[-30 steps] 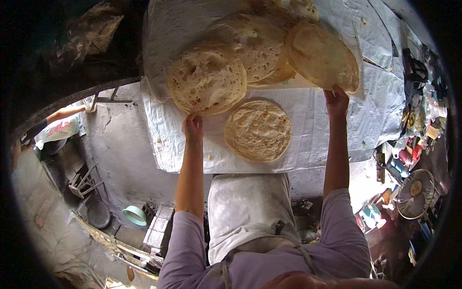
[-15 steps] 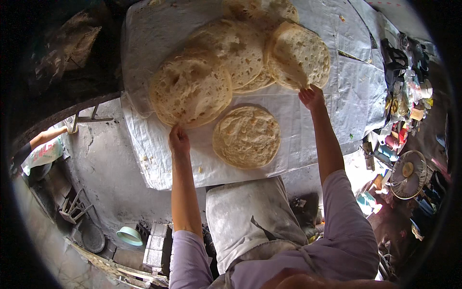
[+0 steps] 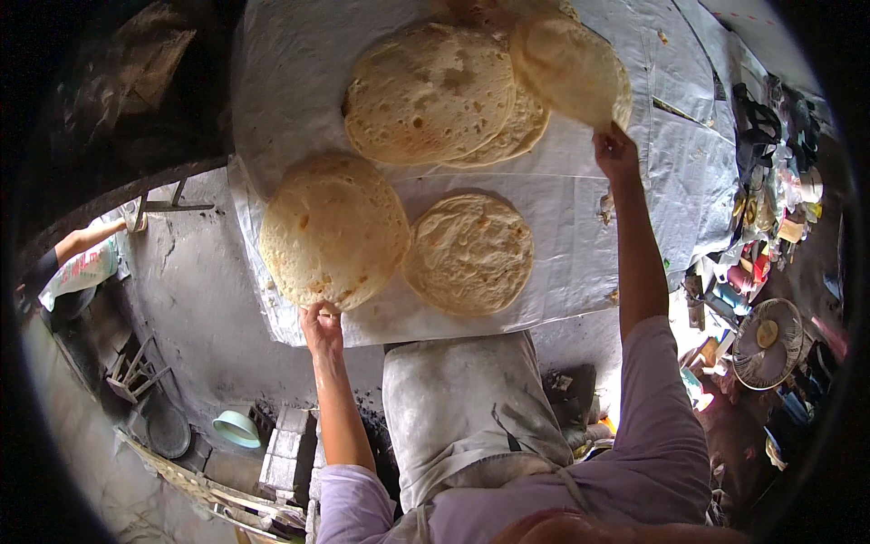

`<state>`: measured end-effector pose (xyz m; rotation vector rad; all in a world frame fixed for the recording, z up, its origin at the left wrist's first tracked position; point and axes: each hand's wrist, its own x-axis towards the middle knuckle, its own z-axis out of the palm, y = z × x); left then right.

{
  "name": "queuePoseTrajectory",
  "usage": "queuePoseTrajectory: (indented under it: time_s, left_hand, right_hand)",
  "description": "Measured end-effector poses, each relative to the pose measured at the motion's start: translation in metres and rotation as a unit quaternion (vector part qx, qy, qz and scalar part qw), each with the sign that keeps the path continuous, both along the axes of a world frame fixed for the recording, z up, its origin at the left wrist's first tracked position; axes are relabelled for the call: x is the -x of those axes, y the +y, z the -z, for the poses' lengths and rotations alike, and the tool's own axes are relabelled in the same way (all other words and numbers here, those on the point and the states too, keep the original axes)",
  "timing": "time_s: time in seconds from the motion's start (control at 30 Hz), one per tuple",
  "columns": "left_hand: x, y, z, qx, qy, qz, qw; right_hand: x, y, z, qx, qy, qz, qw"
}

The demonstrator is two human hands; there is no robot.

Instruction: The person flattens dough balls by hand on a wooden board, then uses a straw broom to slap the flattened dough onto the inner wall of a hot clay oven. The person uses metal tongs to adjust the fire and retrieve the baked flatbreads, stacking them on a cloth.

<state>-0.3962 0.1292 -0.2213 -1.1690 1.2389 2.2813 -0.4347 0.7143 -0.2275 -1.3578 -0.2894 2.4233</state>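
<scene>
Across the pale-covered tabletop (image 3: 671, 181), the left hand (image 3: 323, 328) pinches the near rim of a flatbread (image 3: 333, 231) just beyond it, while the right hand (image 3: 617, 152) pinches a second flatbread (image 3: 573, 71) above it. Below and left of the left hand, I see a pale green bowl (image 3: 237, 428), contents unclear, beside a dark round pan (image 3: 168, 430).

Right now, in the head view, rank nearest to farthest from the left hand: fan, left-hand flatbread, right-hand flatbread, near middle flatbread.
1. Left-hand flatbread, pinched in the left hand.
2. Near middle flatbread, just right of it.
3. Right-hand flatbread, upper right.
4. Fan, at the picture's far right.
</scene>
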Motion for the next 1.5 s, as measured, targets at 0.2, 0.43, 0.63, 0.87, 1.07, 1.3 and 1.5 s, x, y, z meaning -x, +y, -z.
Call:
queuePoseTrajectory:
  time_s: [0.2,0.43,0.63,0.87,1.07,1.3,1.5]
  left_hand:
    - [-0.002,0.022,-0.023,-0.05,0.002,-0.047,0.998]
    - [0.001,0.029,-0.037,-0.205,0.042,-0.118,0.971]
    - [0.0,0.035,-0.024,0.092,0.047,0.095,0.99]
    - [0.013,0.049,-0.027,0.098,0.043,-0.031,0.994]
    - [0.011,0.052,-0.045,0.155,0.076,0.016,0.985]
    - [-0.014,0.066,-0.059,0.112,0.058,0.037,0.991]
    - [-0.026,0.061,-0.055,-0.003,-0.007,-0.056,0.998]
  right_hand:
    - [-0.013,-0.147,-0.067,-0.119,0.081,-0.021,0.989]
    - [-0.136,-0.257,0.0,-0.491,-0.225,-0.345,0.767]
    - [-0.174,-0.183,0.033,-0.625,-0.375,-0.427,0.536]
    - [-0.135,-0.188,-0.021,-0.185,-0.278,-0.463,0.821]
    - [-0.074,-0.198,-0.157,-0.662,-0.199,-0.47,0.548]
    - [-0.032,-0.331,-0.14,-0.761,0.045,-0.509,0.399]
    - [-0.074,-0.388,-0.057,-0.668,0.096,-0.627,0.39]
